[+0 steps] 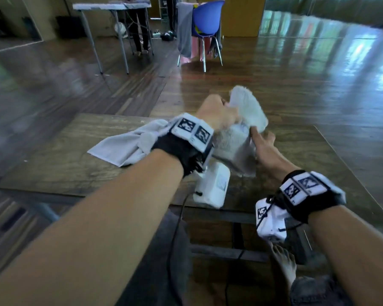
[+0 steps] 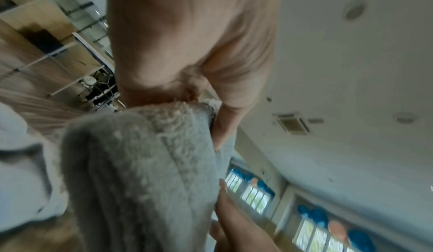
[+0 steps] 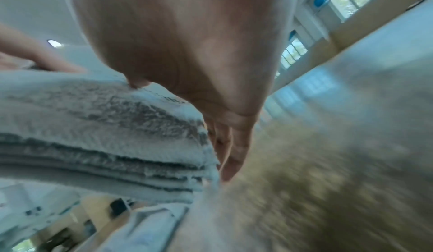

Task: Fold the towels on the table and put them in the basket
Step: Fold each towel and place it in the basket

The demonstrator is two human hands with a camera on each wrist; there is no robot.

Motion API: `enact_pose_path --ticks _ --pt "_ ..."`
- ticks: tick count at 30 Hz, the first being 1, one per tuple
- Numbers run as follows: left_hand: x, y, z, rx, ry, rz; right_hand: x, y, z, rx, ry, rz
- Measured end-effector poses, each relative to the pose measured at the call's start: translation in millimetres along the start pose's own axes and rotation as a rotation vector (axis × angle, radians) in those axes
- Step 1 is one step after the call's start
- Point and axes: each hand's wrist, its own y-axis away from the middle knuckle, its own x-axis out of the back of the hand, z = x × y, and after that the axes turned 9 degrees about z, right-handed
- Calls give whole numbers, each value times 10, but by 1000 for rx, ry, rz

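A fluffy white towel (image 1: pixel 245 120), folded into several layers, is held up on end over the middle of the wooden table (image 1: pixel 64 164). My left hand (image 1: pixel 227 112) grips its upper part; in the left wrist view the thumb and fingers (image 2: pixel 225 122) close round the folded towel (image 2: pixel 140 172). My right hand (image 1: pixel 261 136) holds its right side, thumb on top and fingers (image 3: pixel 230 156) along the far edge of the towel (image 3: pixel 93 126). A second, thinner grey-white towel (image 1: pixel 124 146) lies unfolded on the table to the left, partly behind my left wrist. No basket is in view.
The table's front edge (image 1: pixel 208 208) is close to my body, with my bare foot (image 1: pixel 283 261) below it. On the wooden floor beyond stand a blue chair (image 1: pixel 206 18) draped with clothes and a folding table (image 1: pixel 111 6) with a person's legs (image 1: pixel 139 29) behind it.
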Motion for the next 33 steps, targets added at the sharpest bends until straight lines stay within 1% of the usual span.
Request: enact_pose_path --ticks 3,5,7,9,11,13,15,16,17,19,20,22,24,25,27,28,30,33 --pt "652 156 51 -18 222 64 -92 143 -631 28 -127 -134" --pt "1086 340 -88 -13 349 151 -231 294 -1016 128 -130 -210" --pt "1496 556 -348 36 446 252 -443 497 -1364 281 12 -281" --pt "1856 795 -699 99 568 341 -757 742 -1643 404 141 -380" --pt "2138 1065 -1132 170 639 441 -1181 1013 -1775 510 299 -489" --pt "2314 1311 -1626 280 644 582 -1658 1310 -1774 594 495 -584" --pt "2393 1571 -2148 403 627 729 -2124 1598 -1614 582 583 -740" --pt "2395 1701 -2400 461 582 768 -2336 1729 -1486 564 619 -794" --pt "2377 1830 -2661 522 519 777 -2542 1851 -1336 569 665 -821" --pt "2272 2094 -3159 635 403 760 -2924 2040 -956 589 761 -821" --pt "2195 2221 -3374 702 355 771 -3090 2119 -726 535 791 -842" --pt "1992 2433 -3753 809 281 805 -3334 2256 -260 358 805 -932" --pt "1743 2569 -4047 884 293 741 -3499 2330 159 234 841 -973" --pt "1608 2613 -4174 939 329 686 -3562 2336 352 210 872 -977" --pt "1368 2647 -4376 1053 443 593 -3667 2317 642 228 940 -969" --pt "1258 2643 -4472 1096 490 572 -3714 2293 756 250 980 -965" --pt "1092 2598 -4650 1145 516 583 -3818 2250 934 299 1034 -963" --pt "963 2484 -4892 1194 536 628 -3988 2206 1094 339 1018 -953"
